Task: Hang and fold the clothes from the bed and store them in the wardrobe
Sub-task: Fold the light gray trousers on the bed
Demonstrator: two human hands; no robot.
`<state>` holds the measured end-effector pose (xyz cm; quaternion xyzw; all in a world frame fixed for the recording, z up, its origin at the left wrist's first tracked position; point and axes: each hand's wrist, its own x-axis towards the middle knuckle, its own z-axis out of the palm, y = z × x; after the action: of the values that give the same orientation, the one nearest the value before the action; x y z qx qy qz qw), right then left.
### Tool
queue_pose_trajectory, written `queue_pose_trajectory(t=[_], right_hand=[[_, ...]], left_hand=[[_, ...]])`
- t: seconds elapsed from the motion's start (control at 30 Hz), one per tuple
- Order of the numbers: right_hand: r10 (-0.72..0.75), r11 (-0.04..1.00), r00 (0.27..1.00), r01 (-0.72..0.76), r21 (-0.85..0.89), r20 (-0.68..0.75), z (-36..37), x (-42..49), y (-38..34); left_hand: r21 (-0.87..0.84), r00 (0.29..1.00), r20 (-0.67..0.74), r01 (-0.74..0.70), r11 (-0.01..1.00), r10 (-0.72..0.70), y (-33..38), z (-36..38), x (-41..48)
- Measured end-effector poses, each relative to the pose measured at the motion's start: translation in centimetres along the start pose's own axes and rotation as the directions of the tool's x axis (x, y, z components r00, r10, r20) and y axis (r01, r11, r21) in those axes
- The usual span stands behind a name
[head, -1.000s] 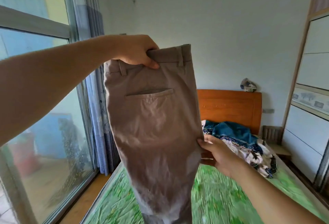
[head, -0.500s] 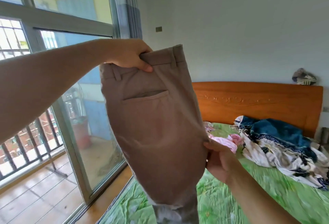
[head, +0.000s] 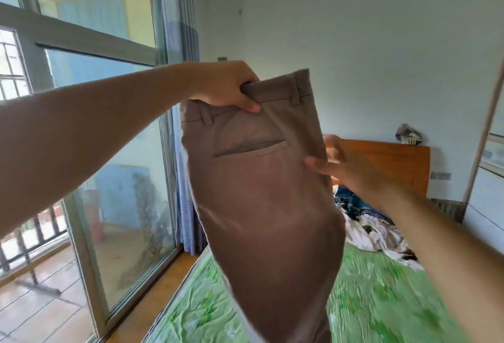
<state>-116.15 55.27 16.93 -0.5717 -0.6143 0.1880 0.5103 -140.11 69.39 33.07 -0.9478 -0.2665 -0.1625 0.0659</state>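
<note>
A pair of beige trousers (head: pixel 261 195), folded lengthwise with the back pocket facing me, hangs in the air in front of me. My left hand (head: pixel 226 86) grips the waistband at the top, thumb over the front of the cloth. My right hand (head: pixel 351 170) pinches the right edge of the trousers just below pocket height, thumb on the near side, fingers behind. The legs drop out of view at the bottom. More clothes (head: pixel 373 222), blue and patterned white, lie heaped on the bed near the headboard.
The bed with a green sheet (head: pixel 381 301) stretches below and right, with an orange wooden headboard (head: pixel 395 162). A glass sliding door (head: pixel 90 179) and blue curtain (head: pixel 180 42) stand left. The white wardrobe (head: pixel 488 192) sits at the right edge.
My right hand has moved up the trousers' right edge, from near the crotch to just below the pocket. The view swung back to the right; my left hand keeps hold of the waistband.
</note>
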Motion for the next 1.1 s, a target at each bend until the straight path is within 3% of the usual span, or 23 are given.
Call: queue_pose_trajectory(t=[0.07,0.17,0.27,0.33,0.43,0.53,0.67,0.77,0.83,0.97,1.03,1.1], right_hand=[[-0.056,0.985,0.991,0.075,0.156,-0.122,0.8,0.3,-4.4],[-0.1,0.985,0.97,0.127,0.113,-0.22,1.9,-0.6,-7.0],[-0.087,0.985,0.955,0.126,0.122,-0.282,2.5,-2.8,-6.7],[-0.068,0.97,0.95,0.134,0.204,-0.304,2.4,-4.1,-6.5],[-0.073,0.954,0.953,0.153,0.259,-0.294,1.5,-5.7,-6.8],[-0.106,0.95,0.95,0.184,0.254,-0.294,0.2,-6.9,-7.6],[-0.136,0.951,0.938,0.214,0.225,-0.318,-2.3,-7.1,-7.8],[-0.116,0.963,0.942,0.185,0.198,-0.316,-4.0,-6.7,-6.3],[-0.096,0.978,0.947,0.147,0.147,-0.308,-5.0,-6.1,-4.2],[-0.014,1.0,0.951,0.019,0.014,-0.31,-6.9,-4.1,2.0],[0.039,0.998,0.962,-0.053,-0.046,-0.27,-7.5,-3.1,6.3],[0.103,0.98,0.962,-0.142,-0.138,-0.253,-7.8,-2.2,11.5]], left_hand=[[-0.03,0.997,0.033,-0.062,0.998,0.063,1.8,0.3,-0.8],[-0.025,0.989,0.079,-0.126,0.992,0.128,3.7,0.9,-2.2],[-0.09,0.976,0.215,-0.006,0.996,0.025,2.6,0.4,-5.5],[-0.256,0.952,0.305,0.084,0.963,-0.002,0.5,0.4,-8.2],[-0.61,0.972,0.228,0.099,0.786,0.054,-1.6,1.3,-11.3],[-0.814,0.997,0.044,0.004,0.581,0.056,-1.2,2.8,-12.2],[-0.933,0.995,-0.094,-0.093,0.347,0.016,0.2,4.4,-10.4],[-0.959,0.994,-0.111,-0.103,0.264,-0.016,1.1,5.9,-7.8],[-0.957,0.997,-0.072,-0.063,0.283,-0.021,1.5,7.3,-5.9],[-0.904,0.998,0.064,0.06,0.424,-0.004,1.8,11.7,-1.8],[-0.84,0.993,0.116,0.113,0.531,-0.028,2.0,15.1,0.3],[-0.684,0.99,0.126,0.13,0.718,-0.06,2.1,19.4,2.3]])
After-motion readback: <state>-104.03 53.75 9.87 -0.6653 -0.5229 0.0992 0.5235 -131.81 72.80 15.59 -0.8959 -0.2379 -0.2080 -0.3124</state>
